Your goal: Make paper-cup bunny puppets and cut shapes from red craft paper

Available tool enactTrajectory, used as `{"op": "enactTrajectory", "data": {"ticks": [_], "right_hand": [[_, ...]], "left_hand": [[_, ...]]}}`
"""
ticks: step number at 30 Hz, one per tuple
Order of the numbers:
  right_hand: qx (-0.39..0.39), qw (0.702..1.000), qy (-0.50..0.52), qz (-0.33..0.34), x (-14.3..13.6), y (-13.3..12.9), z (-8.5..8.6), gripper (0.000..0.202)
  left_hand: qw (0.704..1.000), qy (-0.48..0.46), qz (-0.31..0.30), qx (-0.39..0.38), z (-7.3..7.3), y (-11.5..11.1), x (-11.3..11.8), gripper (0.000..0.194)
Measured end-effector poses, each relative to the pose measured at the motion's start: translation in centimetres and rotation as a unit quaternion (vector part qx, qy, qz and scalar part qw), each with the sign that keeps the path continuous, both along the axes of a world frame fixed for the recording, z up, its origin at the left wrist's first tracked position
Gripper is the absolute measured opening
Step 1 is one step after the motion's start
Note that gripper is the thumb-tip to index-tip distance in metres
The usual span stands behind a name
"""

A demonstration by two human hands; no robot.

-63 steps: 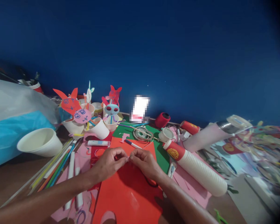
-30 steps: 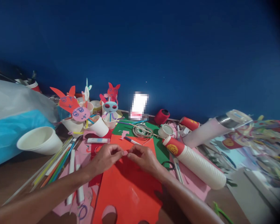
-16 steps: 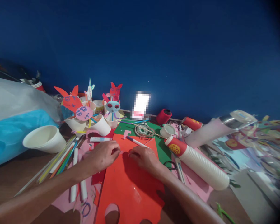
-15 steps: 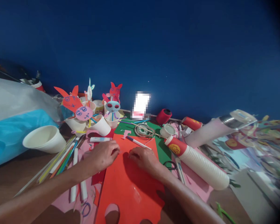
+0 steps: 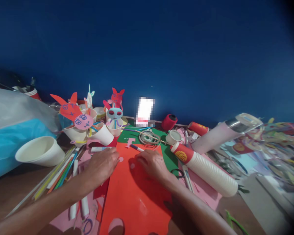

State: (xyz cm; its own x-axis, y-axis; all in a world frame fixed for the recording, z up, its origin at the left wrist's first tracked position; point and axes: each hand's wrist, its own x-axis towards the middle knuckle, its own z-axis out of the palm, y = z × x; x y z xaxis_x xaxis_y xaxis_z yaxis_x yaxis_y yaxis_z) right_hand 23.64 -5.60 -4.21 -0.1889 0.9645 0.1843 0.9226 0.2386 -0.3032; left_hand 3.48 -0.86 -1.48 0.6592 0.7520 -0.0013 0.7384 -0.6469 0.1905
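A large red sheet (image 5: 137,192) with cut-out round holes lies in the middle. My left hand (image 5: 104,164) rests at its left edge with fingers curled; what they hold, if anything, is hidden. Beside its fingertips lies a small pink disc (image 5: 121,159), and another pale disc (image 5: 132,166) sits on the red sheet between the hands. My right hand (image 5: 154,163) is on the sheet's right side, its fingers bent and closed, the fingertips partly hidden. Just beyond it is a marker (image 5: 136,148) with a dark cap, near a pink scrap (image 5: 130,142).
Paper-cup figures (image 5: 101,133) stand at the back left, beside a tilted white cup (image 5: 40,151). A long stack of cups (image 5: 208,169) lies at the right, near scissors (image 5: 177,173). Coiled wire (image 5: 149,137) and a red spool (image 5: 169,122) are farther back.
The view has shifted slightly. My left hand has moved a little away from the middle and lower, and two small discs now show on the red sheet.
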Motion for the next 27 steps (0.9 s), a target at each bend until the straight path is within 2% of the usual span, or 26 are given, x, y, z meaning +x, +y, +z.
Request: {"op": "enactTrajectory", "data": {"ticks": [2, 5, 9, 15, 18, 21, 24, 27], "right_hand": [[0.032, 0.999, -0.020, -0.026, 0.8, 0.3, 0.2, 0.011], [0.057, 0.995, -0.060, -0.064, 1.7, 0.6, 0.3, 0.008], [0.046, 0.990, -0.108, -0.076, 1.9, 0.6, -0.2, 0.012], [0.054, 0.993, -0.086, -0.064, 1.7, 0.6, 0.0, 0.010], [0.060, 0.995, -0.044, -0.067, 1.8, 0.8, 0.4, 0.014], [0.044, 0.996, -0.005, -0.075, 1.8, 0.7, 0.7, 0.018], [0.040, 0.997, 0.044, -0.051, 1.6, 0.4, 1.1, 0.020], [0.050, 0.996, 0.079, -0.011, 1.6, -0.1, 1.7, 0.019]], "left_hand": [[1.000, -0.014, -0.023, 0.013, 0.5, -0.8, 0.3, 0.029], [0.991, -0.040, -0.127, 0.003, 0.3, -2.6, 1.0, 0.020], [0.988, -0.048, -0.145, 0.022, -1.1, -4.4, 1.8, 0.031], [0.990, -0.036, -0.137, 0.008, -2.3, -4.6, 1.7, 0.041], [0.989, -0.062, -0.133, 0.003, -2.3, -4.5, 1.6, 0.039], [0.986, -0.115, -0.120, -0.021, -1.7, -4.2, 1.5, 0.030], [0.970, -0.209, -0.081, -0.094, -0.9, -3.3, 1.4, 0.020], [0.921, -0.319, 0.026, -0.220, -0.5, -1.8, 1.1, 0.019]]}}
